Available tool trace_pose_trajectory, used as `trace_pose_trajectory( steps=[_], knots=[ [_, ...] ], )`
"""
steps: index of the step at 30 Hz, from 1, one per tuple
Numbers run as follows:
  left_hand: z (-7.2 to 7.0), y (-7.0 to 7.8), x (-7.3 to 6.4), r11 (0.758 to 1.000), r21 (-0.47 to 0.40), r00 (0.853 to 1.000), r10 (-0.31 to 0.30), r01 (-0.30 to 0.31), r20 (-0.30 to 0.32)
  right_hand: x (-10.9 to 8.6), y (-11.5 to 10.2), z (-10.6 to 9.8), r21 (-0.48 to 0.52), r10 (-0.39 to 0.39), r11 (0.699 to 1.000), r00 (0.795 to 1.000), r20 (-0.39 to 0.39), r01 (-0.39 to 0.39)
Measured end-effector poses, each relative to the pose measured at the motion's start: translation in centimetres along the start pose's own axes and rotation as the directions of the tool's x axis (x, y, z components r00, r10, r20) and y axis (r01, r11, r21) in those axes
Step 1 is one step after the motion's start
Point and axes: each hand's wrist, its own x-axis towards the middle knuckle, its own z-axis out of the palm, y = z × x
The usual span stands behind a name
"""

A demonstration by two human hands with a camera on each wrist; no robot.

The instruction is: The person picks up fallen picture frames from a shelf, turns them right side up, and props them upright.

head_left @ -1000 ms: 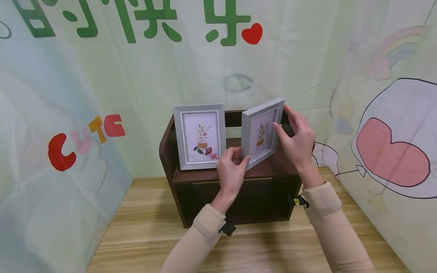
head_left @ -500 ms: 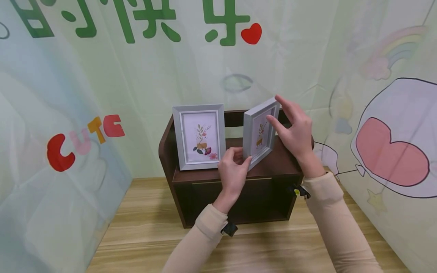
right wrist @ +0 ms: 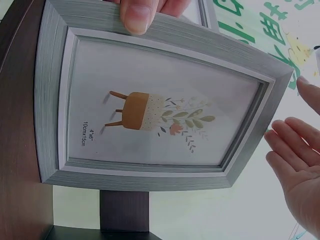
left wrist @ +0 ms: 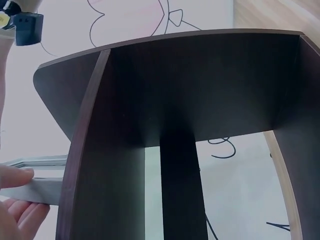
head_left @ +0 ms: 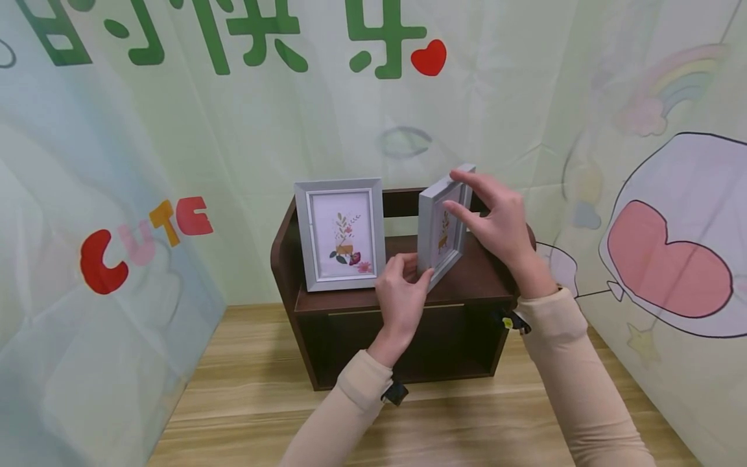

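Two grey picture frames with flower prints stand on top of a dark brown shelf unit [head_left: 481,275]. The left frame [head_left: 340,224] faces forward. The right frame [head_left: 426,233] is turned at an angle, its lower edge at the shelf board. My left hand [head_left: 403,292] pinches the right frame's lower left side, thumb in front, fingers behind. At its upper edge my right hand [head_left: 503,220] has fairly straight, spread fingers. In the right wrist view, that hand's fingertips [right wrist: 272,142] meet or nearly meet the edge, with the thumb apart.
A wood-grain tabletop [head_left: 245,363] lies under the shelf unit. Printed cloth [head_left: 245,143] hangs behind and at both sides. Below the board is an open compartment [head_left: 408,344]; a dark back slat [left wrist: 182,195] crosses the unit's rear.
The right frame has turned further sideways, its far side swinging left. My right hand has moved left from its right side to its upper edge. My left hand has shifted slightly right.
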Motion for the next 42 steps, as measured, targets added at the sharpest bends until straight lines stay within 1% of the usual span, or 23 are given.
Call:
trace_pose_trajectory(
  steps=[3, 7, 10, 14, 17, 20, 25, 28, 33, 35, 39, 42],
  knots=[
    [0.0, 0.1, -0.1, 1.0, -0.002, 1.0, 0.017, -0.017, 0.003, -0.1, 0.0, 0.1, 0.005, 0.012, 1.0, 1.0, 0.02, -0.012],
    [0.1, 0.1, -0.3, 0.999, -0.003, 0.999, 0.037, -0.037, 0.011, -0.1, -1.8, -0.3, 0.026, 0.024, 0.999, 0.999, 0.046, -0.025],
    [0.1, 0.1, -0.4, 0.998, -0.001, 0.998, 0.058, -0.058, 0.017, -0.1, -3.0, -0.6, 0.052, 0.017, 0.998, 0.998, 0.057, -0.02],
    [0.2, 0.2, -0.6, 0.997, -0.012, 0.996, 0.08, -0.08, 0.028, 0.0, -3.2, -0.8, 0.064, 0.009, 0.998, 0.997, 0.077, -0.014],
    [0.4, 0.3, -0.7, 0.996, -0.029, 0.995, 0.089, -0.088, 0.035, 0.1, -2.9, -0.9, 0.072, 0.006, 0.997, 0.995, 0.097, -0.013],
    [0.5, 0.4, -0.9, 0.995, -0.047, 0.995, 0.086, -0.084, 0.041, 0.2, -2.7, -1.0, 0.077, -0.002, 0.997, 0.993, 0.119, -0.007],
    [0.5, 0.6, -1.0, 0.995, -0.08, 0.997, 0.056, -0.051, 0.056, 0.5, -2.4, -1.3, 0.088, -0.03, 0.996, 0.988, 0.149, 0.017],
    [0.5, 0.6, -1.1, 0.995, -0.093, 0.997, 0.037, -0.031, 0.069, 0.6, -1.9, -1.2, 0.13, -0.05, 0.991, 0.986, 0.157, 0.029],
    [0.6, 0.7, -1.2, 0.993, -0.12, 0.996, 0.029, -0.019, 0.084, 0.8, -1.4, -1.1, 0.193, -0.055, 0.981, 0.981, 0.186, 0.018],
    [0.6, 0.7, -1.3, 0.992, -0.128, 0.996, 0.031, -0.019, 0.087, 0.8, -1.3, -1.2, 0.194, -0.055, 0.981, 0.98, 0.193, 0.017],
    [0.7, 0.7, -1.4, 0.989, -0.145, 0.996, 0.019, -0.006, 0.09, 1.0, -1.3, -1.1, 0.196, -0.079, 0.98, 0.978, 0.192, 0.041],
    [0.8, 0.7, -1.4, 0.987, -0.162, 0.996, 0.01, 0.005, 0.089, 1.1, -1.2, -1.1, 0.215, -0.092, 0.975, 0.976, 0.197, 0.049]
  ],
)
